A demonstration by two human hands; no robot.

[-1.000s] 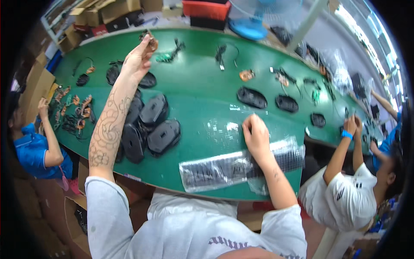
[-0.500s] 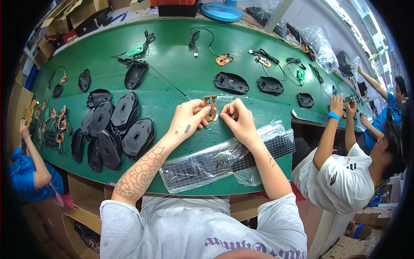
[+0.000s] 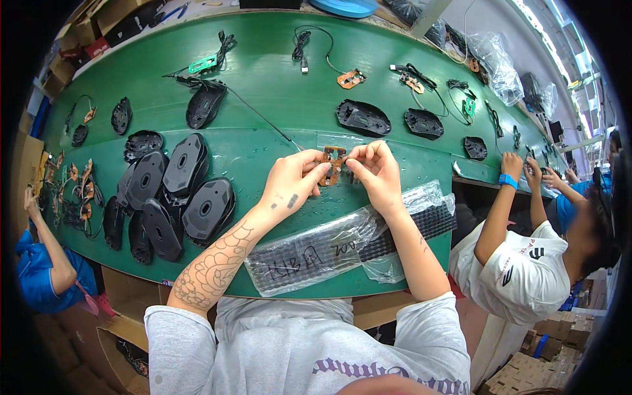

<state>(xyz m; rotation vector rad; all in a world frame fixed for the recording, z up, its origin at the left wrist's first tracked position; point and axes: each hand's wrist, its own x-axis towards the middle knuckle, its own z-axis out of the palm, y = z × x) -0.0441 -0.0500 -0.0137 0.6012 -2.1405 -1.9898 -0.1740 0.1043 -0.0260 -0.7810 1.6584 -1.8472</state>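
Note:
My left hand (image 3: 297,179) pinches an orange-brown circuit board (image 3: 333,172) by its left edge, holding it upright over the green bench. My right hand (image 3: 375,170) has its thumb and fingertips drawn together at the board's upper right edge. Whatever lies between those fingertips is too small or hidden to make out. A dark cable (image 3: 260,118) runs from a black mouse shell (image 3: 205,105) toward the board. Below my right wrist lies a clear plastic bag (image 3: 309,260) with black textured strips in it.
Black mouse shells (image 3: 184,164) are heaped left of my forearm. Open shells (image 3: 363,117), boards (image 3: 351,78) and coiled cables (image 3: 301,45) line the far side of the green bench (image 3: 270,79). One co-worker (image 3: 513,263) sits close on the right, another person (image 3: 49,266) at far left.
My right hand has moved left, and its fingertips now meet the board's edge. The left hand still holds the board. The whole view has shifted slightly.

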